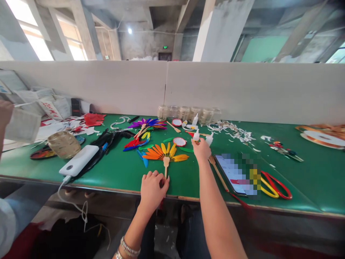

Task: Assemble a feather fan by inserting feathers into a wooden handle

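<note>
Near the table's front edge, my left hand (154, 187) is closed round the lower handle of a wooden fan stick (166, 166). Orange and yellow feathers (159, 153) spread out from the head of that stick. Farther right, my right hand (201, 149) is closed on a small white glue bottle (196, 135), whose nozzle points up. Another white bottle (209, 139) stands right beside this hand. A white round lid with a red rim (179, 142) lies just behind the feathers. Purple, blue and red feathers (147, 124) lie farther back.
Glass jars (184, 112) line the partition (242, 90). On the right lie a phone (231, 174), scissors with red and yellow handles (280, 185) and a ribbon spool (323, 138). A white power bank (79, 160) and black feathers (104, 144) are left. Another person's hand (4, 115) shows far left.
</note>
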Tool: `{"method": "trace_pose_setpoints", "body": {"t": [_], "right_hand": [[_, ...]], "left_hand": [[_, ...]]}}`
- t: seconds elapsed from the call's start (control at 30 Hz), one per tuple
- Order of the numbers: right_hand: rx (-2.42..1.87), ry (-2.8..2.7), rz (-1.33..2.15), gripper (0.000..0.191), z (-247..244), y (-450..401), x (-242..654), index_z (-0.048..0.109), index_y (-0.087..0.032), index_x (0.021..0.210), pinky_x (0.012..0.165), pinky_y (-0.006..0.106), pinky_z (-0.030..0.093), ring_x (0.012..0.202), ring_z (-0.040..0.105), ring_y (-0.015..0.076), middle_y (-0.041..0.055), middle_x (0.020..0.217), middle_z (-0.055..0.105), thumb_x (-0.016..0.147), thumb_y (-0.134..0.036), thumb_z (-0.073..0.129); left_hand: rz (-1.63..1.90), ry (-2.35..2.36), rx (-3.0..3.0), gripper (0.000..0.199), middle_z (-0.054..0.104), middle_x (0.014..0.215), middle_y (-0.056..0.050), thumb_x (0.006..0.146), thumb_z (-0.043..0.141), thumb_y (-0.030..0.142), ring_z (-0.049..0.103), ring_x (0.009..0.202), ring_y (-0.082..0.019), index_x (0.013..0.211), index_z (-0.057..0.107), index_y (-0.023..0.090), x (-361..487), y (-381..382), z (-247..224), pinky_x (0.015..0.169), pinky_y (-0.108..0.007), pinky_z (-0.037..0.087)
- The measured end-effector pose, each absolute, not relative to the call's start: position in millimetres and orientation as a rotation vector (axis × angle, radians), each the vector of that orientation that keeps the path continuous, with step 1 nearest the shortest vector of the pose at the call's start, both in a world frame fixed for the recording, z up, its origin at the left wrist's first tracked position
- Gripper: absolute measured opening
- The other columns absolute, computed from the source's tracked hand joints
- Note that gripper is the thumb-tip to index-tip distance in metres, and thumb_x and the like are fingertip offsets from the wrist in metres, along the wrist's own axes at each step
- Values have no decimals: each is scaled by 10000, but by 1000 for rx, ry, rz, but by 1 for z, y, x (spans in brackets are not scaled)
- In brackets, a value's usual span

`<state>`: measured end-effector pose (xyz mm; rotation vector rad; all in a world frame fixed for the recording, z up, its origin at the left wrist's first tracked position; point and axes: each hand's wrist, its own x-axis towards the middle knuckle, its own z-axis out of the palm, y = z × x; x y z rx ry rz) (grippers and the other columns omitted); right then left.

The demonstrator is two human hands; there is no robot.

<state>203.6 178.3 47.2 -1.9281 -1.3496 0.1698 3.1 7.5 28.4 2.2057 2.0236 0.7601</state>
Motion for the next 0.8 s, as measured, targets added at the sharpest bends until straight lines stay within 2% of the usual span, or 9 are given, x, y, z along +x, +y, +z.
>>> {"method": "trace_pose_setpoints", "body": {"t": [0.13, 0.4, 0.47, 0.57, 0.63, 0.73, 0.8], "right_hand": [[-2052, -1363, 121, 253, 41, 178, 207, 571, -186, 855, 616, 382, 394, 774, 584, 292, 161, 839, 611, 765, -412, 503], [-2091, -1403, 62, 224, 46, 178, 212, 604, -170, 777, 604, 402, 410, 762, 597, 315, 187, 796, 610, 723, -383, 558], [-2129, -1461, 26, 175, 52, 176, 216, 609, -166, 725, 587, 387, 410, 730, 599, 308, 178, 749, 610, 679, -335, 614], [-2041, -1724, 86, 97, 59, 173, 221, 598, -184, 628, 582, 344, 410, 672, 594, 252, 115, 651, 604, 635, -263, 655], [-1946, -1913, 171, 86, 60, 170, 220, 608, -195, 661, 608, 322, 412, 713, 593, 233, 88, 702, 624, 617, -234, 671], [-1909, -1988, 175, 182, 56, 166, 214, 618, -197, 779, 663, 322, 406, 848, 579, 249, 96, 881, 639, 606, -186, 675], [-1932, -1980, 174, 143, 54, 164, 212, 612, -178, 756, 659, 319, 400, 841, 581, 250, 106, 851, 642, 622, -179, 662]], "left_hand": [[750, 2022, 2207, 311, 552, 664, -8, 829, 442, 370, 495, 727, -161, 583, 522, 197, 3, 7, 28, 662, -300, 270], [742, 2034, 2202, 325, 554, 670, -12, 833, 429, 378, 497, 730, -161, 580, 522, 196, 3, 7, 29, 661, -298, 275], [737, 2038, 2204, 331, 550, 668, -14, 838, 420, 377, 497, 731, -161, 578, 521, 197, 3, 6, 30, 661, -297, 275], [738, 2041, 2208, 331, 549, 666, -12, 837, 419, 377, 496, 732, -162, 576, 516, 197, 3, 6, 29, 661, -297, 275], [747, 2042, 2212, 328, 550, 667, -9, 836, 422, 377, 495, 732, -161, 577, 512, 197, 3, 6, 29, 662, -296, 276], [750, 2039, 2212, 326, 549, 666, -7, 836, 425, 375, 498, 729, -159, 577, 511, 196, 3, 6, 29, 664, -294, 279], [745, 2038, 2207, 319, 549, 664, -9, 831, 436, 370, 501, 730, -159, 576, 514, 195, 4, 6, 29, 664, -293, 280]]}}
